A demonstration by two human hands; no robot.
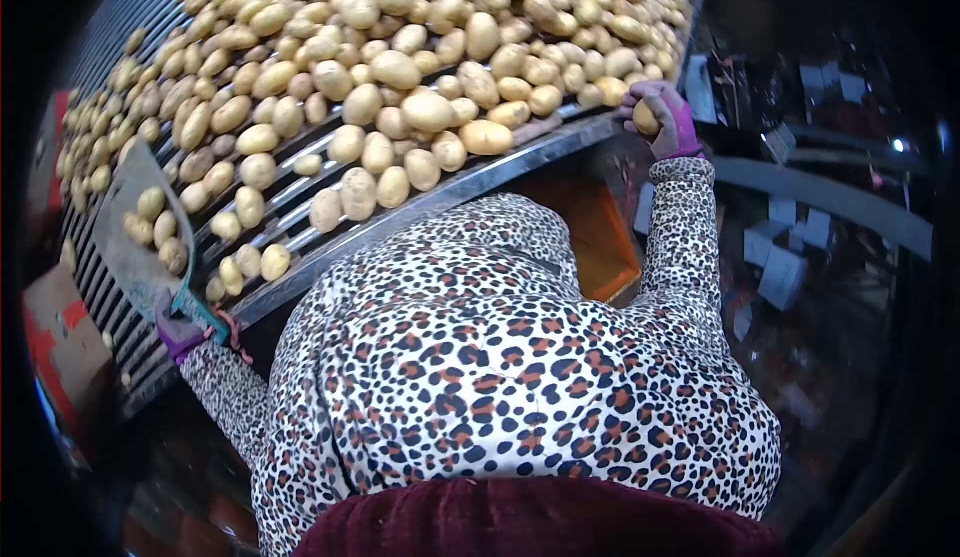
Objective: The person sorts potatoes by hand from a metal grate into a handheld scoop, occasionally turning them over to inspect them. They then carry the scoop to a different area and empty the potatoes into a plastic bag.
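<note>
My left hand [178, 333], in a purple glove, grips the teal handle of a flat grey paddle [128, 225] lying over the roller conveyor [470, 189]. A few potatoes rest against the paddle's blade. My right hand [672, 122], also gloved in purple, is closed around one potato [645, 117] at the conveyor's right edge. A dense layer of yellow potatoes [400, 67] covers the rollers in front of me. My leopard-print top fills the lower middle of the view.
An orange bin [603, 240] sits below the conveyor's metal rim, beside my right sleeve. Red crates [60, 342] show at the far left. Dark machinery and white scraps [782, 272] lie to the right, below the belt.
</note>
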